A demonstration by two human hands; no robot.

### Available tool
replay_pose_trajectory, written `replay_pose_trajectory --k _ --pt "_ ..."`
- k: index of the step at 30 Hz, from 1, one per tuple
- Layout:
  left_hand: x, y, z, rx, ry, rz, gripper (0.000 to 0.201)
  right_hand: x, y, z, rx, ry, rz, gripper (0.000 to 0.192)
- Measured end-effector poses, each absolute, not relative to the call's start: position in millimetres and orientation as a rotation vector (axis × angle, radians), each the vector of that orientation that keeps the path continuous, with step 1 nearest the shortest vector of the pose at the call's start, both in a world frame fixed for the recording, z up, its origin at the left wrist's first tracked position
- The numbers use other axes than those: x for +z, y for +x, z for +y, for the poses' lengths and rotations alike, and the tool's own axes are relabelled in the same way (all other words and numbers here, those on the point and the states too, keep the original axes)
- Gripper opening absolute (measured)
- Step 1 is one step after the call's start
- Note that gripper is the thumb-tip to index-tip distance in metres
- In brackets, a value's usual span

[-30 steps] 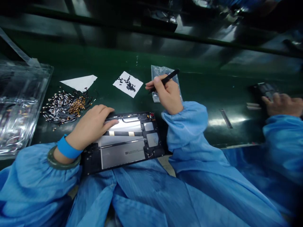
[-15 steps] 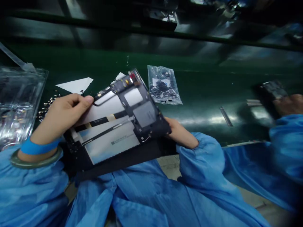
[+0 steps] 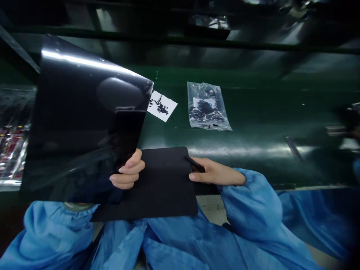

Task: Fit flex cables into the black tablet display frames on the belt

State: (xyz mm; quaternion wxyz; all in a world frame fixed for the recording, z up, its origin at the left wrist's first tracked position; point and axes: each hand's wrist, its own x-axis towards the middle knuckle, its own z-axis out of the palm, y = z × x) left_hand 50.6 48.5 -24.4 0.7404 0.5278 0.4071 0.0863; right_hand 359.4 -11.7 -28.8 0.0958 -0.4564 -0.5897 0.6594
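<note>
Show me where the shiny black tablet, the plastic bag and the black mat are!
tablet (image 3: 81, 123), head view, middle of its glossy black face.
bag (image 3: 207, 107), head view, middle of the clear plastic over the dark bits inside.
mat (image 3: 165, 183), head view, bare middle between the two hands.

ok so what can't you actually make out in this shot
- Head view: the glossy black panel, held up in the left hand, hides that wrist, the tray behind and its own far face.
- The right hand covers most of the black tool.
- Bag contents: too small.
- Right edge: blurred, cut off.
</note>
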Motion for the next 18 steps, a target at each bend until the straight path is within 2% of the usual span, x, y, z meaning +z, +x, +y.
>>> replay_pose_trajectory --k 2,8,13,18 --pt "-8.6 50.6 44.0 0.077 0.867 0.804 0.05 -29.9 360.8 -11.5 2.038 -1.304 -1.804 0.053" --pt "19.0 60.8 38.0 0.19 0.575 0.589 0.034 -28.3 360.3 -8.2 2.237 -1.147 -1.923 0.057" --pt "16.2 60.3 40.9 0.125 0.608 0.671 0.042 -25.9 358.8 -4.5 2.277 -1.043 -1.985 0.057" --pt "8.1 56.6 39.1 0.175 0.735 0.676 0.041 -25.2 357.8 -4.5 2.269 -1.057 -2.008 0.06"
